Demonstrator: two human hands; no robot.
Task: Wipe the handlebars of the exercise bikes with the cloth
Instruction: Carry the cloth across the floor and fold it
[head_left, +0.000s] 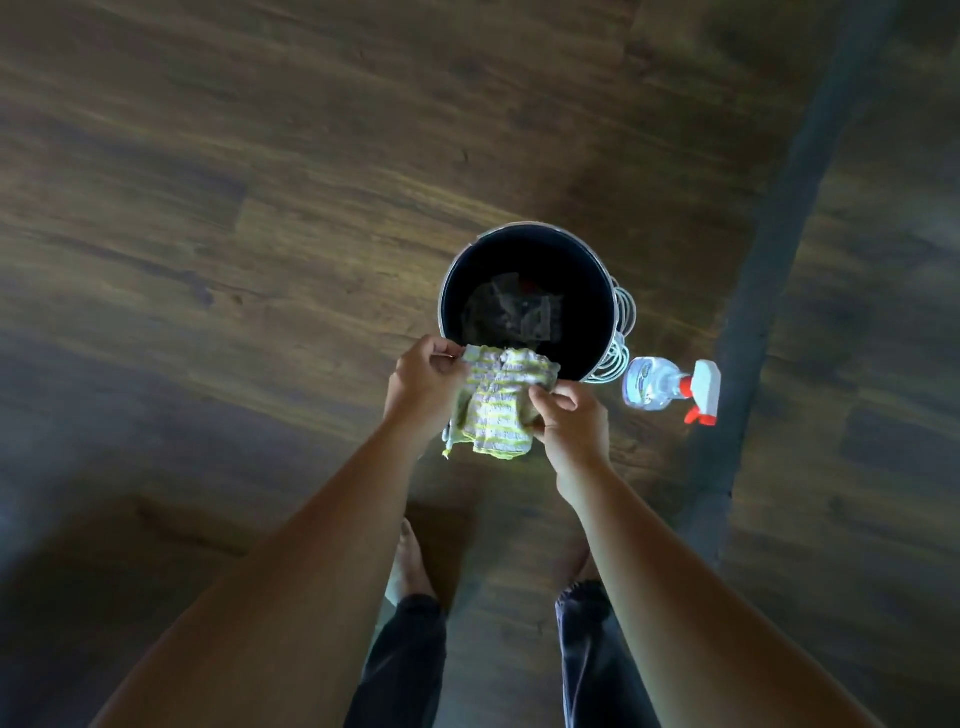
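A yellow-and-white striped cloth (496, 408) hangs crumpled between both hands over the near rim of a bucket. My left hand (423, 384) pinches its upper left corner. Its right edge is pinched by my right hand (571, 423). No exercise bike or handlebar is in view.
A dark round bucket (452, 283) with a metal rim stands on the wooden floor, with something crumpled at its bottom. A clear spray bottle (657, 384) with a white and red trigger lies on the floor to its right. A dark strip (779, 249) runs across the floor at right. My bare feet are below.
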